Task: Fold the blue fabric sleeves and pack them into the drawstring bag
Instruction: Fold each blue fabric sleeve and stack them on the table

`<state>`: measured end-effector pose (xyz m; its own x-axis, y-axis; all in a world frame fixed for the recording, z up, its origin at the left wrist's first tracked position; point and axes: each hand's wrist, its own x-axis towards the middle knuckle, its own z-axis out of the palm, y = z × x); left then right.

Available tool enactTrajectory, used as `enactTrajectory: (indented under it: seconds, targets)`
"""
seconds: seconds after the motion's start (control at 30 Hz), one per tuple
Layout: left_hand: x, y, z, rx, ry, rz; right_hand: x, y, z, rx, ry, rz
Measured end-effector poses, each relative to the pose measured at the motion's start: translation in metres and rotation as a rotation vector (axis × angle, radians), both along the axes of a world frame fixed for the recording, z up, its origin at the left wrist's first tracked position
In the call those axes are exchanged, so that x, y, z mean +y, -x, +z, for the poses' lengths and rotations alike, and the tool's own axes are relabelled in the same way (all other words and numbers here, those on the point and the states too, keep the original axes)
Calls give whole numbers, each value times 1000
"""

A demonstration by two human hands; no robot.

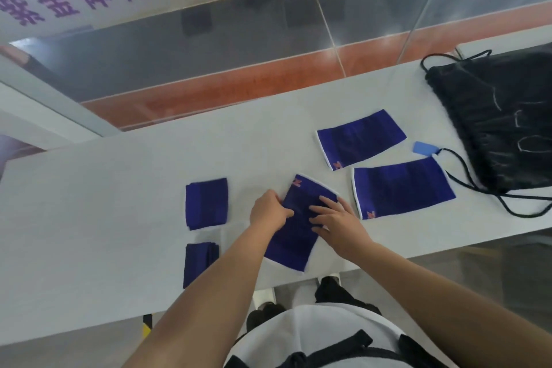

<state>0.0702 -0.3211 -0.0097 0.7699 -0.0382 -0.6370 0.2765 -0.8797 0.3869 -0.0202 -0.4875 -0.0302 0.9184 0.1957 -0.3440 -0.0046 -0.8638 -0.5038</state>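
A blue fabric sleeve with white trim lies flat and slanted near the table's front edge. My left hand pinches its left edge, and my right hand rests flat on its right side with fingers spread. Two more unfolded sleeves lie to the right: one farther back, one nearer. Left of my hands sit a folded sleeve and a second folded one nearer the front edge. The black drawstring bag lies flat at the far right.
The white table runs left to right. A small blue tag on the bag's black cord lies between the sleeves and the bag. Beyond the table is a glass wall with purple lettering.
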Motion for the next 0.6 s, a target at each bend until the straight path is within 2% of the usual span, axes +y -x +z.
enactTrajectory:
  seconds: [0.13,0.23,0.3,0.4,0.47,0.5,0.6]
  targets:
    - [5,4,0,88,197,184,5,6,-8,-88,64,-15]
    - [12,8,14,126,327,262,13,11,-4,-126,11,-249]
    - [17,10,29,119,407,300,18,9,12,-43,-216,-572]
    - [25,14,57,106,536,332,20,0,45,357,-712,-952]
    - [31,15,78,113,628,344,19,-8,62,624,-971,-985]
    - [35,15,88,120,681,359,19,-11,70,686,-1049,-956]
    - [47,12,112,122,808,408,14,-24,89,654,-1194,-855]
